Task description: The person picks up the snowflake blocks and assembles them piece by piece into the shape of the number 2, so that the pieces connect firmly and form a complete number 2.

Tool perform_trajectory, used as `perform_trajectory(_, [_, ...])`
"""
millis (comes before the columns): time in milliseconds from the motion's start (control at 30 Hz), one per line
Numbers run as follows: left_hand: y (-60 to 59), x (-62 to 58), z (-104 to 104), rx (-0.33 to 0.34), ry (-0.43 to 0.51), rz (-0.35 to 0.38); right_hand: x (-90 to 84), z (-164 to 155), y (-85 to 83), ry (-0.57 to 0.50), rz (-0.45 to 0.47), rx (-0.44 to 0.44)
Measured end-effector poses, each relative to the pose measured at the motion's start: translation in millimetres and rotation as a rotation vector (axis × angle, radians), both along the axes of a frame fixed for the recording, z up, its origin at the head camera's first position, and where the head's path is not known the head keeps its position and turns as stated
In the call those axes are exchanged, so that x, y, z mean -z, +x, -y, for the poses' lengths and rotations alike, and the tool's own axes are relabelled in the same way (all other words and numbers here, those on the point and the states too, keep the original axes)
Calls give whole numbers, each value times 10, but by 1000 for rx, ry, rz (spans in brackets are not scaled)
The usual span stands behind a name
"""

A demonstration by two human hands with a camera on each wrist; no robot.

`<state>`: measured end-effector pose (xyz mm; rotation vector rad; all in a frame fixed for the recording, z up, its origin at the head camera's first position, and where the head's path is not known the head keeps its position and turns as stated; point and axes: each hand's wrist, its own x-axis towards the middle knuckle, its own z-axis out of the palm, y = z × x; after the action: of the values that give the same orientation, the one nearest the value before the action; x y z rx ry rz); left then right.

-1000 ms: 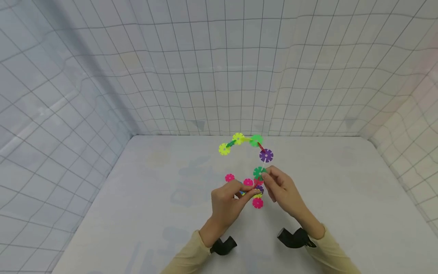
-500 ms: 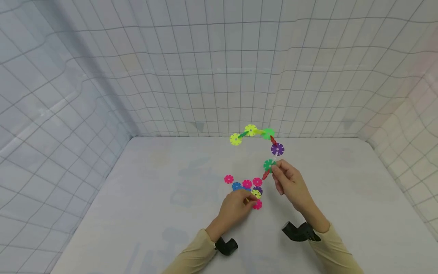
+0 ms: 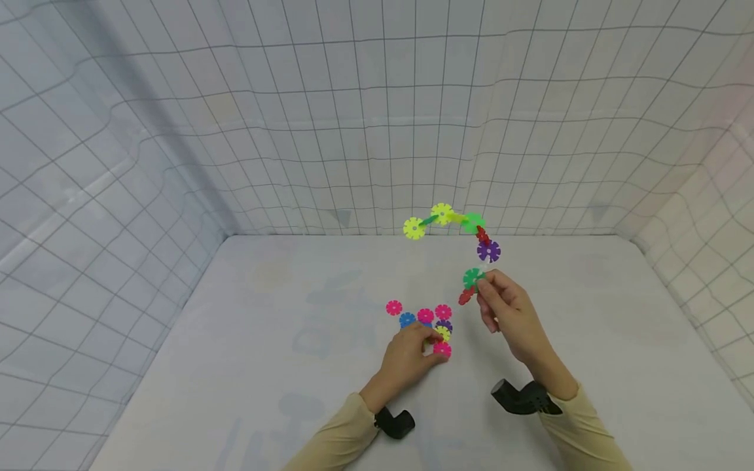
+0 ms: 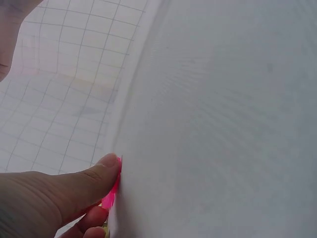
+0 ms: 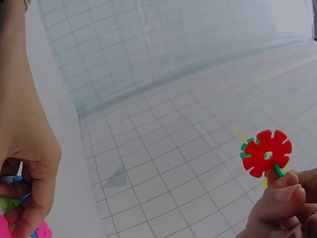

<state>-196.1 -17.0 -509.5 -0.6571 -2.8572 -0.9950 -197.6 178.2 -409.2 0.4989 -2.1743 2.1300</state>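
Left hand (image 3: 409, 360): nearest item, lying low on the white table (image 3: 235, 366), fingers curled; thumb (image 4: 84, 183) and a fingertip pinch the edge of a pink disc (image 3: 442, 349), seen edge-on against the table in the left wrist view (image 4: 110, 196).

Loose discs, just beyond the left fingertips, in a small cluster touching or nearly touching one another on the table:
- yellow-green disc (image 3: 442, 333), just beyond the pinched pink one;
- purple disc (image 3: 446, 324), beside it;
- pink disc (image 3: 425, 316) and blue disc (image 3: 407, 320), side by side;
- pink disc (image 3: 443, 312), at the far right of the cluster;
- pink disc (image 3: 393, 307), a little apart, on the far left.

Right hand (image 3: 511, 314): raised above the table, to the right of the cluster and well apart from the left hand; fingertips (image 5: 280, 193) pressed together, pinching the near end of a linked chain (image 3: 465, 242) at its dark green disc (image 3: 472, 278), with a red disc (image 5: 266, 152) just below the grip.

Chain, beyond and above the right-hand grip, held clear of the table: purple disc (image 3: 488, 250), then a small red piece (image 3: 482, 235), bright green disc (image 3: 472, 222), yellow disc (image 3: 442, 213), a green link, and a yellow disc (image 3: 414, 228) at the free end, far left.

Backdrop: white gridded walls (image 3: 377, 118) behind the table.
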Motion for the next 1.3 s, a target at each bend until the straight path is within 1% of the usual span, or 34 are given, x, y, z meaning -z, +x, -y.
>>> perform_trajectory(100, [-1,20,15,13,7,-4,-27,-12,13,-51,3,-10])
perform_trajectory(167, [-8,32,30,27,19,11,-47,-19,19,-93,-7,-26])
perform_trajectory(333, [-27,34,67,45,84,106,-92,-32,37,-208,-56,-123])
perform_trajectory(433, [-36,20,84,47,137,154,-108,-40,52,-262,-60,-188])
perform_trajectory(500, [-39,15,101,51,170,177,-115,-45,60,-291,-52,-219])
perform_trajectory(600, [-41,4,134,57,207,199,-125,-46,70,-315,-40,-243])
perform_trajectory(700, [-43,-46,158,59,256,218,-135,-42,77,-323,-35,-251])
perform_trajectory(767, [-42,-119,170,62,299,213,-143,-38,83,-325,-31,-254])
perform_trajectory(900, [-5,-348,192,71,427,211,-154,-28,96,-323,-27,-254])
perform_trajectory(1033, [74,-589,219,85,589,221,-160,-23,110,-322,-30,-258])
perform_trajectory(1100, [118,-694,225,88,652,224,-158,-23,116,-328,-27,-265])
perform_trajectory(1200, [202,-842,224,98,719,240,-154,-23,127,-342,-33,-286])
perform_trajectory(1300, [295,-962,215,110,756,256,-150,-16,139,-338,-44,-297])
